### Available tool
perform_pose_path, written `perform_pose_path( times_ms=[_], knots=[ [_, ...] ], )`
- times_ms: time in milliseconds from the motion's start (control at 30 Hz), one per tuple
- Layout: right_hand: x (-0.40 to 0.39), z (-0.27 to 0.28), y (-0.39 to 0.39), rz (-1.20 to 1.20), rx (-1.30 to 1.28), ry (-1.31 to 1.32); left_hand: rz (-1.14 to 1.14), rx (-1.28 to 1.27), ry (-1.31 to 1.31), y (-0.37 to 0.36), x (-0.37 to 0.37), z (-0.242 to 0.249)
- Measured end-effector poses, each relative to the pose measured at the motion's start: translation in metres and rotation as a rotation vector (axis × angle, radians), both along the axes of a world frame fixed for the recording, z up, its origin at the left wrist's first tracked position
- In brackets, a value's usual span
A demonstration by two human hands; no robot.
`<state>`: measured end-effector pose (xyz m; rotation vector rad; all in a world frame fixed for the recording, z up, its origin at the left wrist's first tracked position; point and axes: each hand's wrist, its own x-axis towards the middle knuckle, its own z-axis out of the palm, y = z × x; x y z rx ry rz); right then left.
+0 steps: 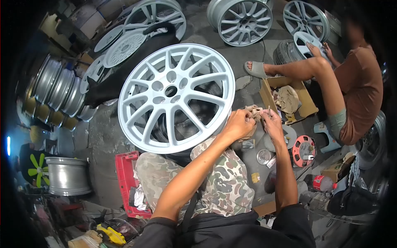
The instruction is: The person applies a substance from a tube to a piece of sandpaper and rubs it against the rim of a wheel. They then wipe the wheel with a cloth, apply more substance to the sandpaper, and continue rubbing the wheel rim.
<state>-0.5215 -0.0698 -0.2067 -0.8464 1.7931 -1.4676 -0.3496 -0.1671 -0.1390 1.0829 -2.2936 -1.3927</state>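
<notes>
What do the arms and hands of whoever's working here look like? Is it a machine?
No machine: these are human arms. Dark, loose short sleeves end near the elbows, leaving both forearms bare. The left grip and right grip are ordinary five-fingered hands without gloves. I see no watch, bracelet, cables or printed markings on them.

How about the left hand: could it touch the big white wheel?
Probably yes: the left hand is close to the white wheel, and nothing seems to block the rim, though its fingers look busy with a crumpled tan scrap.
</notes>
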Motion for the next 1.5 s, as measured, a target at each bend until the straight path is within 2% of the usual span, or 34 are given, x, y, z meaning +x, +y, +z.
perform_pose_path(
  times_ms=[33,67,167,233,267,333,433,500,567,633,700,767,833,967,1067,1100,1167,1200,1233,1300,1333,1433,1467,1500],
  knots=[
    [0.002,0.014,0.002,0.001,0.013,-0.153,0.006,-0.002,0.015,-0.002,-0.002,-0.004],
    [0.006,0.028,0.003,0.017,-0.069,-0.169,0.010,-0.046,0.041,-0.003,-0.005,-0.009],
    [0.009,0.044,0.002,0.013,-0.143,-0.004,-0.013,-0.075,0.111,0.000,-0.009,-0.010],
    [0.016,0.058,0.001,0.012,-0.148,0.022,0.055,-0.129,0.301,0.007,-0.004,-0.001],
    [0.018,0.060,0.000,-0.007,-0.158,0.080,0.116,-0.222,0.317,0.009,-0.006,0.000],
    [0.021,0.063,-0.003,-0.040,-0.173,0.183,0.117,-0.215,0.308,0.009,-0.005,0.006],
    [0.034,0.085,0.001,-0.028,-0.133,0.101,0.110,-0.266,0.342,0.008,-0.005,0.006],
    [0.041,0.093,0.000,-0.009,-0.157,0.132,0.133,-0.284,0.498,0.006,-0.009,0.005],
    [0.044,0.097,-0.002,0.000,-0.179,0.166,0.140,-0.267,0.453,0.006,-0.010,0.007],
    [0.043,0.098,-0.006,-0.022,-0.340,0.137,0.181,-0.188,0.426,0.004,-0.010,0.001],
    [0.039,0.098,-0.007,-0.076,-0.305,0.161,0.185,-0.188,0.427,0.003,-0.011,-0.004],
    [0.041,0.109,-0.007,-0.174,-0.374,0.130,0.172,-0.362,0.405,0.004,-0.009,-0.010],
    [0.041,0.133,-0.002,-0.177,-0.340,0.083,0.183,-0.394,0.366,0.004,-0.012,-0.016],
    [0.028,0.146,-0.005,-0.206,-0.454,0.051,0.138,-0.306,0.322,0.006,-0.010,-0.005],
    [0.019,0.154,-0.011,-0.218,-0.521,0.104,0.105,-0.096,0.175,0.008,-0.010,0.004],
    [0.020,0.161,-0.011,-0.227,-0.524,0.110,0.095,-0.098,0.180,0.008,-0.011,0.000],
    [0.024,0.178,-0.012,-0.227,-0.549,0.099,0.235,-0.317,0.395,0.011,-0.013,-0.010],
    [0.026,0.184,-0.014,-0.236,-0.585,0.125,0.227,-0.433,0.395,0.014,-0.012,0.005],
    [0.026,0.189,-0.017,-0.244,-0.587,0.129,0.218,-0.433,0.398,0.017,-0.012,0.012],
    [0.028,0.198,-0.022,-0.266,-0.650,0.220,0.074,-0.613,0.466,0.024,-0.013,0.021],
    [0.032,0.206,-0.023,-0.294,-0.663,0.270,-0.058,-0.554,0.375,0.025,-0.011,0.017],
    [0.038,0.238,-0.024,-0.285,-0.698,0.382,-0.157,-0.502,0.349,0.024,-0.020,0.005],
    [0.041,0.255,-0.024,-0.302,-0.709,0.455,-0.143,-0.511,0.355,0.015,-0.026,-0.014],
    [0.037,0.268,-0.024,-0.308,-0.722,0.503,-0.182,-0.470,0.250,0.009,-0.025,-0.006]
  ],
)
